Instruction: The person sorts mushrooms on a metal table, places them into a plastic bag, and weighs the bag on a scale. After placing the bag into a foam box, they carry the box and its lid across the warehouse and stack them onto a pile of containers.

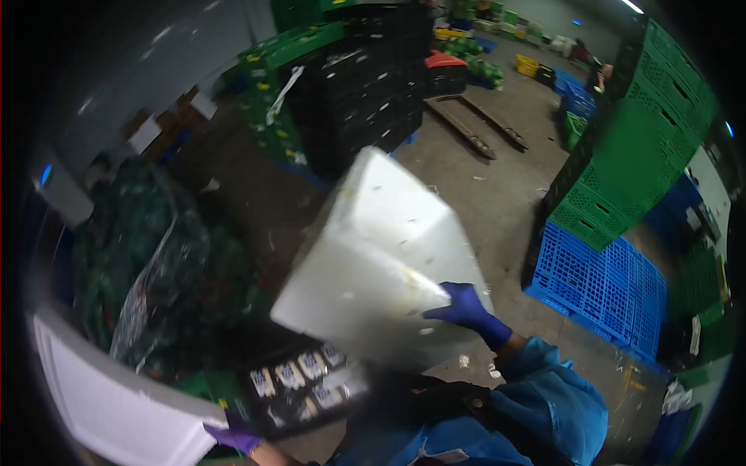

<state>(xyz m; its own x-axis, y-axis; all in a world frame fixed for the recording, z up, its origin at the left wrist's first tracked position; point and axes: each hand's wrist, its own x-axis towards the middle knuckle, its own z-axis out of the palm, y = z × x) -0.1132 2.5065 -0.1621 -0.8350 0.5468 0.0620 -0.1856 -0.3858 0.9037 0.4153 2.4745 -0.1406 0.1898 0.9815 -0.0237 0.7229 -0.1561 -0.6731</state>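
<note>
Messy warehouse floor with green crates (pixel 653 147) beyond the hands, right hand (pixel 465 309) gripping a white foam box (pixel 373 256), left hand (pixel 233 436) on a black tray (pixel 299 388).

A grey concrete floor (pixel 497 202) is carrying stacked black crates (pixel 365 85) at upper centre, blue crates (pixel 606 287) at right, and wooden planks (pixel 474 124).

Right hand (pixel 465 308), purple-gloved and blue-sleeved, is raised with fingers curled in a grip, while the gloved left hand (pixel 233 436) sits low, fingers hidden.
</note>
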